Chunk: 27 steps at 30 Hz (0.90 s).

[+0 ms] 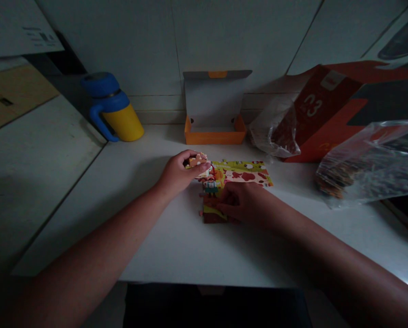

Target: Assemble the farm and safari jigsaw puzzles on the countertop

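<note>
A partly joined jigsaw puzzle (247, 175) with a spotted cow and a green field lies flat on the white table. My left hand (181, 171), at its upper left edge, is closed around a small stack of puzzle pieces (197, 160). Over the lower part of the puzzle, my right hand (243, 200) has its fingers bent together, with the fingertips down at the pieces. Whether a piece is between those fingertips is hidden by the hand. Part of the puzzle is covered by my right hand.
An open orange box (215, 138) stands at the back against the wall. To the left is a yellow and blue flask (122, 118). A large red box (313, 114) and a clear plastic bag of pieces (371, 164) occupy the right side of the table (170, 255).
</note>
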Motion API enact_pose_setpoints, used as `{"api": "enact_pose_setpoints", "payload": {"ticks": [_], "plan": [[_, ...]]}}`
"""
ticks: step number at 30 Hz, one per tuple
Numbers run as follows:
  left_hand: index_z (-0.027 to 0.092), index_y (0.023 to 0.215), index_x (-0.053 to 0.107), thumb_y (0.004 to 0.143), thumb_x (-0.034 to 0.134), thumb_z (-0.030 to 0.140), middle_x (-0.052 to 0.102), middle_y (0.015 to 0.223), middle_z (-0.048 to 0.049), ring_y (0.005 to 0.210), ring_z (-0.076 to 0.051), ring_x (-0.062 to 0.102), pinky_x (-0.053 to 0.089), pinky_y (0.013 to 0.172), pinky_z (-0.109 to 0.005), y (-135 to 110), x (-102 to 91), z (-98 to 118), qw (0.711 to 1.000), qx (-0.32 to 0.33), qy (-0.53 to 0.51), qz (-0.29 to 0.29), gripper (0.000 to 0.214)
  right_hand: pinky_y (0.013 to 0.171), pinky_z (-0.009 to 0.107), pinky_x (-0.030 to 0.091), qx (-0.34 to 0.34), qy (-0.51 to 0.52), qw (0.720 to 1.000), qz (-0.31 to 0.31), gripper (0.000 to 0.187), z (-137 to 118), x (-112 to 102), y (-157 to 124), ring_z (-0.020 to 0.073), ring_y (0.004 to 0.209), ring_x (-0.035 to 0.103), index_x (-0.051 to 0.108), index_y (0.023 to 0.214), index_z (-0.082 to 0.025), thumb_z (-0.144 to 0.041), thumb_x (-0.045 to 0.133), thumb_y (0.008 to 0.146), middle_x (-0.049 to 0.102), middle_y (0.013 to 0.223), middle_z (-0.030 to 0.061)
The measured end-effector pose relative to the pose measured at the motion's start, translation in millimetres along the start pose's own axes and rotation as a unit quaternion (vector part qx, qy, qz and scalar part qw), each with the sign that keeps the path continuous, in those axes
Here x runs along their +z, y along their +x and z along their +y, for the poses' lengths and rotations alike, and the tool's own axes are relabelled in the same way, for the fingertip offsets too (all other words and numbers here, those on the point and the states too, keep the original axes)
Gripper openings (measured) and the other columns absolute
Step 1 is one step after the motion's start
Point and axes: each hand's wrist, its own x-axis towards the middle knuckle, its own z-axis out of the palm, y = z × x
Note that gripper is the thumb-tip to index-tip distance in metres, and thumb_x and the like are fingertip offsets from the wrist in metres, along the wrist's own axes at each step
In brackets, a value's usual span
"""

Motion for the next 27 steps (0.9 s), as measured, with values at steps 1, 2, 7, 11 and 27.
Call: {"api": "enact_pose_setpoints", "payload": {"ticks": [1,2,7,11,27], "plan": [[0.020,0.107,0.074,0.075,0.088,0.042,0.078,0.106,-0.0068,0.093,-0.020,0.071,0.056,0.086,-0.033,0.2,0.0,-0.4,1.000,0.002,0.004,-0.001,0.041,0.055,0.026,0.036,0.005,-0.002,1.000,0.000,0.011,-0.1,0.6,0.3,0.0138,0.058,0.061,0.067,0.082,-0.022,-0.031,0.072,0.085,0.074,0.070,0.0001],[0.020,0.106,0.074,0.075,0.088,0.043,0.078,0.106,-0.0068,0.092,-0.020,0.071,0.056,0.085,-0.033,0.4,0.0,-0.6,1.000,0.003,0.007,-0.003,0.041,0.054,0.026,0.035,0.007,-0.006,1.000,0.000,0.010,-0.1,1.2,0.5,0.0136,0.057,0.061,0.067,0.082,-0.022,-0.030,0.072,0.085,0.073,0.070,-0.0001],[0.020,0.107,0.074,0.076,0.087,0.046,0.078,0.107,-0.0069,0.093,-0.020,0.072,0.056,0.084,-0.032,0.1,-0.5,-0.4,1.000,0.007,0.011,-0.003,0.043,0.053,0.027,0.033,-0.016,-0.033,0.999,0.024,0.013,-1.1,1.1,-1.6,0.0128,0.056,0.057,0.065,0.081,-0.022,-0.031,0.072,0.087,0.071,0.070,-0.0002],[0.020,0.107,0.074,0.077,0.086,0.048,0.078,0.107,-0.0066,0.093,-0.020,0.072,0.055,0.085,-0.032,-0.9,-0.8,1.0,1.000,0.010,0.020,-0.003,0.043,0.061,0.029,0.042,-0.096,-0.042,0.994,0.029,0.016,-4.1,-5.2,-6.7,0.0153,0.068,0.062,0.072,0.093,-0.022,-0.036,0.078,0.087,0.073,0.083,0.0015],[0.019,0.107,0.073,0.077,0.087,0.048,0.078,0.106,-0.0072,0.095,-0.021,0.072,0.056,0.085,-0.034,-1.9,0.9,3.8,0.999,0.012,0.035,-0.002,0.044,0.094,0.035,0.056,-0.254,-0.094,0.962,-0.026,0.030,0.9,3.0,-3.0,0.0227,0.103,0.069,0.076,0.120,-0.022,-0.030,0.078,0.092,0.073,0.114,0.0086]]}}
